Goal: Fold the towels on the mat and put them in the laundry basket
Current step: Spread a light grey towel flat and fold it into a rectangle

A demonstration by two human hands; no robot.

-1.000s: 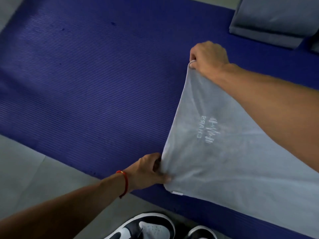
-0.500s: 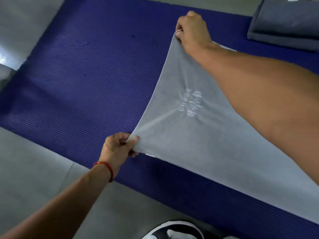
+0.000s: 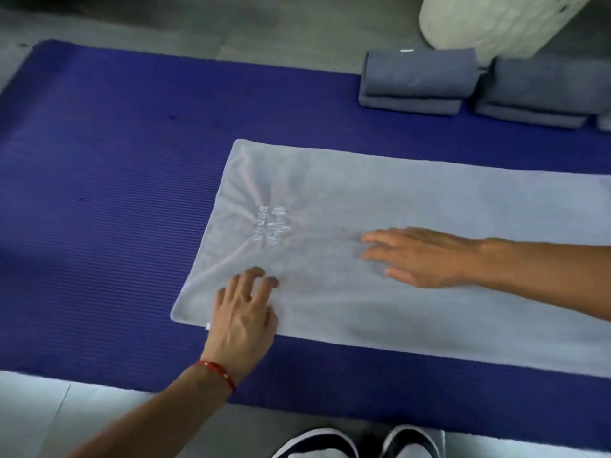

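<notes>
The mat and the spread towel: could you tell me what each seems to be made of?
Mat: probably foam, matte purple, with fine parallel ribs across its surface. Spread towel: thin soft cloth, perhaps microfibre, pale grey; it shows radiating creases near its stitched logo.

The floor (image 3: 231, 24) is grey and smooth, darker along the far side and paler on the near side, where light falls on it. A thin seam (image 3: 64, 396) runs across the pale part. Two black-and-white shoes (image 3: 357, 441) stand on it at the near edge.
</notes>
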